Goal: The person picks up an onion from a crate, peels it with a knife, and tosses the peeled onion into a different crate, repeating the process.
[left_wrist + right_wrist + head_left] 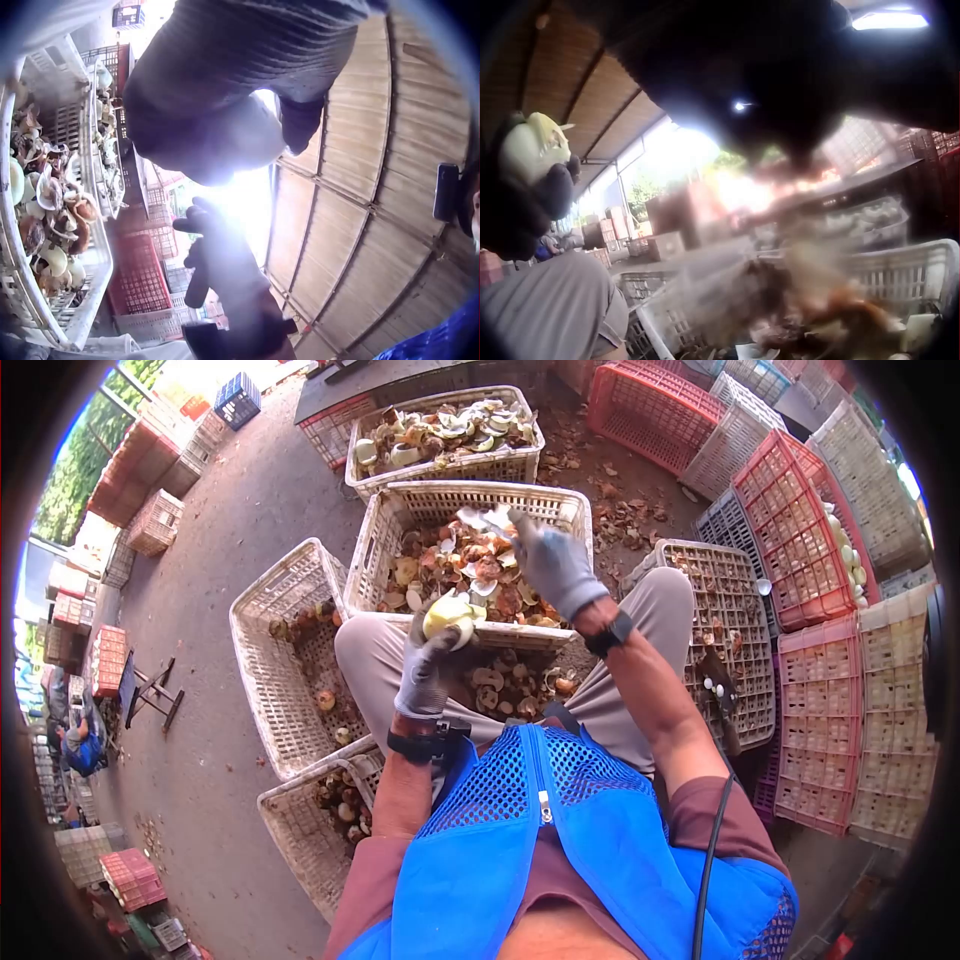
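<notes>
My gloved left hand [425, 672] holds a pale, peeled-looking onion [452, 617] over the near rim of the middle crate [577, 520]. In the left wrist view the left hand [247, 67] is dark, curled round the pale onion [244, 139]. The gloved right hand [558, 567] is over the crate's right part, fingers apart in the left wrist view. By its fingertips a whitish blur [487, 520] shows above brown and white peelings [475, 565]; what it is cannot be told. The right wrist view shows the left hand's onion [536, 150] at the left; the right hand [757, 82] is dark.
Behind stands another crate [445, 472] of peelings. Two crates are at the left, the upper [290, 660] holding a few onions. A slatted crate [735, 630] is by the right knee, near stacked red crates [795, 530]. Loose skins [625, 510] litter the ground.
</notes>
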A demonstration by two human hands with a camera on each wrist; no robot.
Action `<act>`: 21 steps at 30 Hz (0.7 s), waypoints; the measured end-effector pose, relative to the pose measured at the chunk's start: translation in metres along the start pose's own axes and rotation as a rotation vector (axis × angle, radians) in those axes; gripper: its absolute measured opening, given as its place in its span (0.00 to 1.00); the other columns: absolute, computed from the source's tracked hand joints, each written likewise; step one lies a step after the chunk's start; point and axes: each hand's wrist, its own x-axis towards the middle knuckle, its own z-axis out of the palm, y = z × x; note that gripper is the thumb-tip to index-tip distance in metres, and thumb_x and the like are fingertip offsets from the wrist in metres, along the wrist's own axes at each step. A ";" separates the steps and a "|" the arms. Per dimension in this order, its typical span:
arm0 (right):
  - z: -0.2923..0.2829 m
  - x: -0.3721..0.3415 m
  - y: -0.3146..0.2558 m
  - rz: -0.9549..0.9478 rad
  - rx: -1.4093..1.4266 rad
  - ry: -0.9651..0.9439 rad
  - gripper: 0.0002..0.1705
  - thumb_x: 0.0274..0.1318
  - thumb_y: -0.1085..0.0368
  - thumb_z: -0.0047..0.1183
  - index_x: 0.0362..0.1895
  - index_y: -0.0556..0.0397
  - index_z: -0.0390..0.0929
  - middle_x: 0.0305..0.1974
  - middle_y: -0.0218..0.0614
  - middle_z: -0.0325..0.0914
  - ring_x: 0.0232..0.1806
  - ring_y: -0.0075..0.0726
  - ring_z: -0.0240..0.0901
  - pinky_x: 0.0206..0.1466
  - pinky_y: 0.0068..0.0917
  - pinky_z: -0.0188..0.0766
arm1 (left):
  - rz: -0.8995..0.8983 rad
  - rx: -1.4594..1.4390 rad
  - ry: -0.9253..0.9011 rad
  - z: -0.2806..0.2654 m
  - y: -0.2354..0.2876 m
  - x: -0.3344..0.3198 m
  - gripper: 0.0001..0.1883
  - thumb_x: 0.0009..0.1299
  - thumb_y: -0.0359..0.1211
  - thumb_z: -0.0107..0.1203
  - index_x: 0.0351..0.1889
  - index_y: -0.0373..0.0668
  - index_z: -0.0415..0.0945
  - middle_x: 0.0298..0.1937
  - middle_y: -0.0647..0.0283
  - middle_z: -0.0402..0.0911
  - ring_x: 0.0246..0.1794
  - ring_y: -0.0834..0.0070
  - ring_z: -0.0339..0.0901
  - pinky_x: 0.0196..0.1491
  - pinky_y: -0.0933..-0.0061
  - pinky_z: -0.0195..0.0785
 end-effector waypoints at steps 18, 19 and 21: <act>-0.009 -0.090 -0.035 -0.343 0.193 0.001 0.41 0.57 0.57 0.54 0.74 0.36 0.53 0.21 0.33 0.72 0.19 0.36 0.73 0.19 0.35 0.68 | 0.031 0.102 -0.050 -0.007 -0.009 0.004 0.31 0.60 0.29 0.63 0.62 0.41 0.65 0.48 0.64 0.77 0.44 0.76 0.78 0.47 0.76 0.76; -0.010 -0.090 -0.036 -0.344 0.174 -0.016 0.41 0.57 0.57 0.54 0.74 0.35 0.52 0.21 0.34 0.72 0.18 0.37 0.73 0.19 0.35 0.68 | 0.034 0.114 -0.061 -0.009 -0.009 0.004 0.30 0.60 0.27 0.63 0.61 0.40 0.66 0.48 0.63 0.77 0.44 0.77 0.78 0.49 0.76 0.76; -0.013 -0.090 -0.040 -0.306 0.208 -0.068 0.41 0.57 0.59 0.53 0.74 0.33 0.51 0.22 0.36 0.74 0.19 0.40 0.74 0.21 0.37 0.69 | 0.088 0.167 -0.054 -0.004 -0.007 0.004 0.30 0.59 0.27 0.63 0.61 0.40 0.66 0.48 0.64 0.78 0.44 0.77 0.78 0.49 0.76 0.75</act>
